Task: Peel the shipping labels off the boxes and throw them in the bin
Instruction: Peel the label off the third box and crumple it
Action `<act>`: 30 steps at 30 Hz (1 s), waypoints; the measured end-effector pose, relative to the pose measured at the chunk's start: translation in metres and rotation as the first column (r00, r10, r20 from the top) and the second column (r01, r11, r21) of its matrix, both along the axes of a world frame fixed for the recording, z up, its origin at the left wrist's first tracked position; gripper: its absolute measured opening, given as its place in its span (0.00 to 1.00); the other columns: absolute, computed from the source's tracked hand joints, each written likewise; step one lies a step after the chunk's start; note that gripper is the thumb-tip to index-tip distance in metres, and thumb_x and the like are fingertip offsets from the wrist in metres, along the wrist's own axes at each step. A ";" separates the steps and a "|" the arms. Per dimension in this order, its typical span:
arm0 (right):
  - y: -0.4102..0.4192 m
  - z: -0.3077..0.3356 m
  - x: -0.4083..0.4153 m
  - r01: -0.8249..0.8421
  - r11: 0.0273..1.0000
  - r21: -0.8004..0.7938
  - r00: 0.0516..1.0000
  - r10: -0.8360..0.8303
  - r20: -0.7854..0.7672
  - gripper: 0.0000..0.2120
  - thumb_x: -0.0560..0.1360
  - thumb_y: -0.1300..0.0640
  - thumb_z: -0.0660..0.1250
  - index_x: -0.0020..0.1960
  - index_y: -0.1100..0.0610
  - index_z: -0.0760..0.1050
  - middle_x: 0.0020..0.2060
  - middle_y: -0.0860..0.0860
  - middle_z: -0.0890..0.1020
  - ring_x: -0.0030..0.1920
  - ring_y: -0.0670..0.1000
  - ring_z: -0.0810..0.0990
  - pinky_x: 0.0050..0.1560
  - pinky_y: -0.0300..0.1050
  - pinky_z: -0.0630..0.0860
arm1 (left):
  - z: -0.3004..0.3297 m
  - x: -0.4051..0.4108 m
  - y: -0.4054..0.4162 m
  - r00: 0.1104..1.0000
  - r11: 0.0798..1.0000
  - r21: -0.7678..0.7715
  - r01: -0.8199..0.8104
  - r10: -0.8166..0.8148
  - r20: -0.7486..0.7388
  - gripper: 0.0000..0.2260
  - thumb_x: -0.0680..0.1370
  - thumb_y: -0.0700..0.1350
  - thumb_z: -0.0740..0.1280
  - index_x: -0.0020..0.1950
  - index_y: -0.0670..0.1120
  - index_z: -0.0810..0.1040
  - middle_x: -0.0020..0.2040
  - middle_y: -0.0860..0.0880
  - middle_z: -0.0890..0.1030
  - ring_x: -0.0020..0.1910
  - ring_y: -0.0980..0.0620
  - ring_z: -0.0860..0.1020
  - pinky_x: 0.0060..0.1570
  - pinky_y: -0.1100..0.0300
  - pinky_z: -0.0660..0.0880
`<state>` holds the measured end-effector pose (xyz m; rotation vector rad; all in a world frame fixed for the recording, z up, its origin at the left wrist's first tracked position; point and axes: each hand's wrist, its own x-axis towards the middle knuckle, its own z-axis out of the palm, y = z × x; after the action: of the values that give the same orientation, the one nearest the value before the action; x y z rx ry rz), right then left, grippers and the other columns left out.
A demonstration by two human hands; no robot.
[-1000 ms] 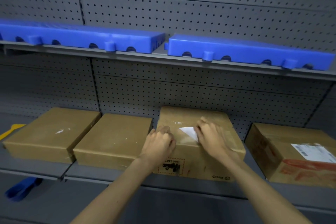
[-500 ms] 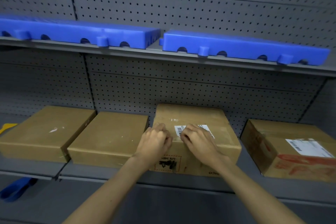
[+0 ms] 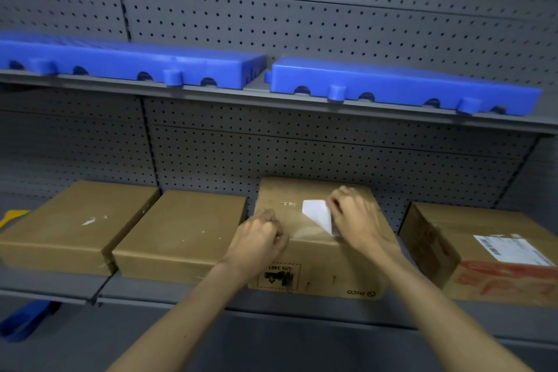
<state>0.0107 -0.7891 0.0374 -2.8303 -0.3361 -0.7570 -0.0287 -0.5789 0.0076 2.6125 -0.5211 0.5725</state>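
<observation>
Shipping label [image 3: 317,214] on the middle box [image 3: 314,257] was half lifted, its white underside turned up, and the right hand [image 3: 354,220] pinched its raised edge with curled fingers. The left hand [image 3: 258,240] was closed in a fist and pressed on the near left corner of the box top, holding nothing that I could see. The step in hand was the peeling itself — the label was not yet free. Next, a slow pull to the right seemed needed, low along the cardboard, so the paper would not tear. Another label [image 3: 510,249] waited on the right box [image 3: 483,254] — no bin was in view.

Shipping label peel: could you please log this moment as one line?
right hand peeling label | left hand steadies third box | label partly lifted
</observation>
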 end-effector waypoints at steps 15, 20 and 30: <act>-0.031 0.004 -0.002 0.058 0.998 0.017 0.998 -0.058 -0.001 0.07 0.80 0.58 0.60 0.46 0.56 0.76 0.46 0.51 0.79 0.42 0.55 0.79 0.37 0.44 0.69 | -0.003 0.001 -0.001 1.000 1.000 -0.011 -0.015 0.015 -0.028 0.16 0.77 0.58 0.67 0.52 0.46 0.79 0.53 0.52 0.75 0.49 0.55 0.75 0.51 0.62 0.74; -0.065 0.022 -0.002 0.246 0.895 0.371 0.941 -0.312 0.129 0.07 0.80 0.60 0.62 0.50 0.59 0.78 0.49 0.57 0.80 0.45 0.60 0.80 0.40 0.47 0.68 | -0.003 0.000 -0.003 0.999 1.000 -0.020 -0.017 0.016 -0.033 0.16 0.77 0.58 0.66 0.54 0.47 0.79 0.53 0.53 0.74 0.49 0.56 0.75 0.53 0.61 0.75; -0.068 0.028 -0.020 0.092 0.715 0.693 0.974 -0.210 0.088 0.06 0.77 0.60 0.65 0.44 0.55 0.80 0.37 0.50 0.83 0.38 0.52 0.82 0.40 0.49 0.77 | 0.011 -0.005 -0.002 0.990 0.998 0.053 -0.040 0.047 -0.134 0.21 0.77 0.61 0.64 0.56 0.45 0.80 0.56 0.51 0.76 0.54 0.52 0.76 0.57 0.56 0.74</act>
<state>-0.0097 -0.8573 0.0654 -2.1011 0.1508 -0.9110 -0.0334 -0.5810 0.0191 2.6928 -0.4425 0.3973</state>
